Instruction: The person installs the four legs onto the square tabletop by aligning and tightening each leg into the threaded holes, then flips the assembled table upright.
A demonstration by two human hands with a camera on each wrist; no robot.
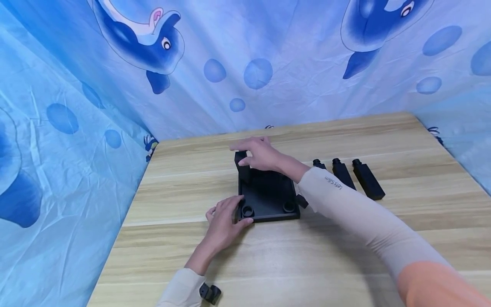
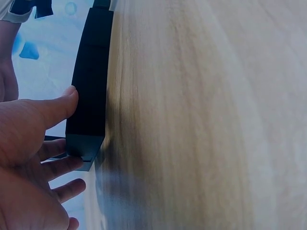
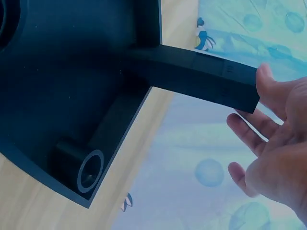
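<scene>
A black square base with raised walls [image 1: 266, 198] lies on the table, with a round socket [image 1: 247, 211] in its near-left corner and another in the near-right corner. From its far-left corner a black square leg [image 1: 241, 167] stands up. My right hand [image 1: 262, 154] holds the top end of this leg; in the right wrist view the thumb touches one side of the leg [image 3: 201, 74] and the fingers lie under it. My left hand [image 1: 223, 224] grips the base's near-left corner, thumb on the front wall [image 2: 90, 76], fingers round the side. The leg's joint is in shadow.
Right of the base lie three loose black legs with threaded ends, the outermost leg [image 1: 368, 179] in full view and the others partly behind my right sleeve [image 1: 345, 200]. A blue dolphin-print curtain [image 1: 238, 47] hangs behind the wooden table [image 1: 165, 238].
</scene>
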